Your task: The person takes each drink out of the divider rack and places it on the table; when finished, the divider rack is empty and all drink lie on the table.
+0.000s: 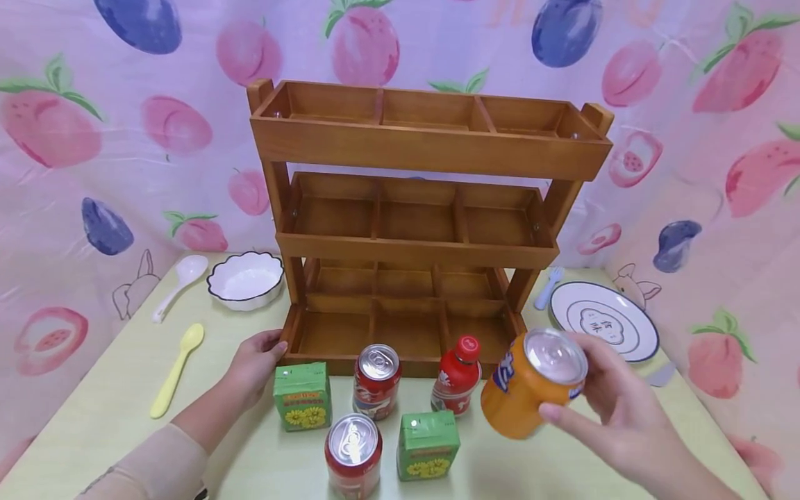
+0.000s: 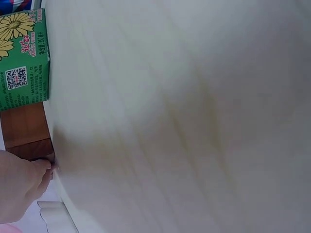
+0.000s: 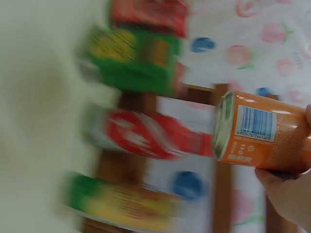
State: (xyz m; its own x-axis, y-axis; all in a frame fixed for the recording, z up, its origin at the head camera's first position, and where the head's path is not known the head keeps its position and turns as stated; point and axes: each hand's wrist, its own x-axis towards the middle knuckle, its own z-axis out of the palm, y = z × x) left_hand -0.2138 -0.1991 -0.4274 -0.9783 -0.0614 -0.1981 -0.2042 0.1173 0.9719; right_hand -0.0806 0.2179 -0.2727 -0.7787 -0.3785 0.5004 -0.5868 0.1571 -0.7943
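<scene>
My right hand [image 1: 615, 410] holds an orange soda can [image 1: 531, 385] up off the table, tilted, its silver top facing up and toward me. In the right wrist view the can's base and barcode side show, with the thumb along its side. My left hand [image 1: 256, 364] grips the front left corner of the wooden rack [image 1: 431, 153], thumb over the edge. Near that hand stands a green drink carton [image 1: 303, 397]. A red can [image 1: 377, 382] and a red bottle [image 1: 456, 375] stand before the rack; another red can [image 1: 353, 455] and green carton [image 1: 428, 446] are closer.
The rack has three tiers divided into compartments. On the left lie a white ladle [image 1: 181, 285], a yellow spoon [image 1: 178, 371] and a scalloped white bowl [image 1: 246, 281]. A white plate [image 1: 637, 333] and a light blue fork [image 1: 548, 288] are at the right. A fruit-print curtain [image 1: 187, 90] hangs behind.
</scene>
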